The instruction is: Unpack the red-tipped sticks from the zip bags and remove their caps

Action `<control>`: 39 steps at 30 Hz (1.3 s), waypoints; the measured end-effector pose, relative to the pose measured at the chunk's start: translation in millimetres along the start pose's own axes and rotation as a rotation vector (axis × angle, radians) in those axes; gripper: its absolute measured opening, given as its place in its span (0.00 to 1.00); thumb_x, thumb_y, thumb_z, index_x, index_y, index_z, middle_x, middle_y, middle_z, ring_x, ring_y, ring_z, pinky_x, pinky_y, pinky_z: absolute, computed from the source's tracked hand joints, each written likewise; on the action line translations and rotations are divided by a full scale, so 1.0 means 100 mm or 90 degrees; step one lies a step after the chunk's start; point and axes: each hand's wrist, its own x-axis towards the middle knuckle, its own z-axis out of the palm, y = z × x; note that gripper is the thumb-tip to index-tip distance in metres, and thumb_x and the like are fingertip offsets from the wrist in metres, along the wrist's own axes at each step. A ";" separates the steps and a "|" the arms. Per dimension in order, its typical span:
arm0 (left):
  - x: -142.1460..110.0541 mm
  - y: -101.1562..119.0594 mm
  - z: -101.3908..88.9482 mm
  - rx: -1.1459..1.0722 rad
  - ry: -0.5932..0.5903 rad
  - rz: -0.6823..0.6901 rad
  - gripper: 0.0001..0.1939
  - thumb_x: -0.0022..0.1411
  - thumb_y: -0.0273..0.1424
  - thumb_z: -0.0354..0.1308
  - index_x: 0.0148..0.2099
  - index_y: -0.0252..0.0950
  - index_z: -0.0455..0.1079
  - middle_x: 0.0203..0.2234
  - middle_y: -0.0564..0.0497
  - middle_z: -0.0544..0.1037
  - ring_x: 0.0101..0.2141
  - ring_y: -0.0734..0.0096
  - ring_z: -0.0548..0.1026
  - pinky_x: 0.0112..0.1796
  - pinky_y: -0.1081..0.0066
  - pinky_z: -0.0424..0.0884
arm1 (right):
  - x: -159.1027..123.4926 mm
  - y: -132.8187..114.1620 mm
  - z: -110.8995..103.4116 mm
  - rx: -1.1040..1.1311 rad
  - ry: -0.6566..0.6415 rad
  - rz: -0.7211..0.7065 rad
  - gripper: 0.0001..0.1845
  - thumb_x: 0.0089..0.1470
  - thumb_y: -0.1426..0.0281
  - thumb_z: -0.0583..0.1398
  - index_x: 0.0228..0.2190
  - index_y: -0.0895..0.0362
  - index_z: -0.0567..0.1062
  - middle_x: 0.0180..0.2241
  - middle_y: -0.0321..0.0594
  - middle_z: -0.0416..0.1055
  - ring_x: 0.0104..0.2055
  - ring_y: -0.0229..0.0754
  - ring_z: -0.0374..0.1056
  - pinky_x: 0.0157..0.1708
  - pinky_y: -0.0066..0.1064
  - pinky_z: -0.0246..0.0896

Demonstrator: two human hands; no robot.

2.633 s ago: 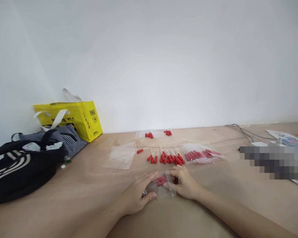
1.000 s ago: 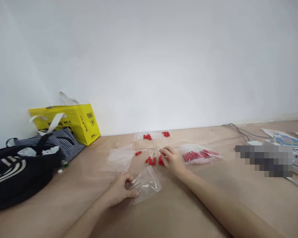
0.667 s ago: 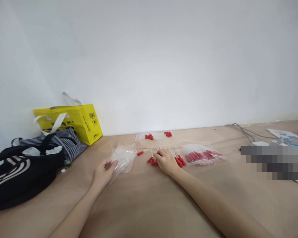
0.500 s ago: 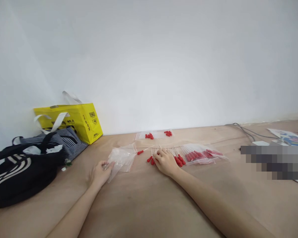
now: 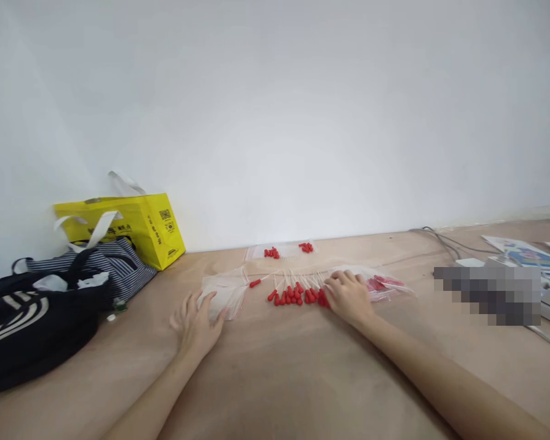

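Note:
My left hand lies flat on the table with its fingers spread. Its fingertips touch the near edge of a stack of empty clear zip bags. To the right is a row of loose droppers with red bulbs. My right hand rests palm down at the right end of that row. Its fingers are bent and held together over the left end of a clear bag filled with droppers.
Two small bags with red bulbs lie near the wall. A yellow tote, a striped bag and a black bag stand at the left. Cables, papers and a blurred patch are at the right.
My left hand set its empty bag down on the stack at the left and spread flat. My right hand slid from the loose droppers rightward onto the filled bag.

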 end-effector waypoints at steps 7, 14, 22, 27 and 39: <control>0.04 0.32 0.12 -0.072 -0.011 0.274 0.14 0.59 0.32 0.47 0.46 0.37 0.67 0.47 0.45 0.68 0.51 0.60 0.60 0.50 0.61 0.54 | -0.23 0.82 -0.24 -0.029 0.027 0.123 0.16 0.52 0.61 0.51 0.25 0.54 0.75 0.30 0.40 0.71 0.36 0.43 0.61 0.34 0.33 0.46; 0.61 0.79 0.31 -0.042 -0.200 0.242 0.10 0.60 0.25 0.47 0.43 0.33 0.67 0.39 0.45 0.71 0.43 0.63 0.68 0.42 0.64 0.64 | -0.22 1.07 -0.29 0.039 -0.139 0.252 0.16 0.48 0.67 0.50 0.37 0.51 0.73 0.41 0.39 0.70 0.43 0.48 0.63 0.39 0.38 0.51; 0.75 0.95 0.39 -0.041 -0.303 0.215 0.15 0.61 0.33 0.51 0.49 0.33 0.61 0.44 0.46 0.67 0.40 0.66 0.69 0.39 0.60 0.68 | -0.31 1.26 -0.15 0.123 -0.172 0.237 0.18 0.42 0.76 0.51 0.35 0.57 0.75 0.37 0.43 0.71 0.38 0.42 0.67 0.37 0.28 0.58; 0.68 1.05 0.33 -0.109 -0.384 0.156 0.15 0.61 0.33 0.51 0.49 0.33 0.61 0.44 0.46 0.67 0.40 0.66 0.69 0.39 0.61 0.68 | -0.31 1.14 -0.19 0.032 -0.108 0.215 0.15 0.47 0.72 0.51 0.33 0.55 0.75 0.32 0.42 0.72 0.34 0.44 0.67 0.32 0.31 0.58; 0.52 1.00 0.35 -0.335 -0.522 -0.001 0.14 0.61 0.34 0.51 0.46 0.32 0.63 0.40 0.47 0.70 0.37 0.67 0.71 0.37 0.63 0.69 | -0.11 0.71 -0.51 0.165 0.342 0.218 0.10 0.50 0.67 0.53 0.25 0.57 0.72 0.21 0.37 0.67 0.19 0.34 0.60 0.22 0.26 0.56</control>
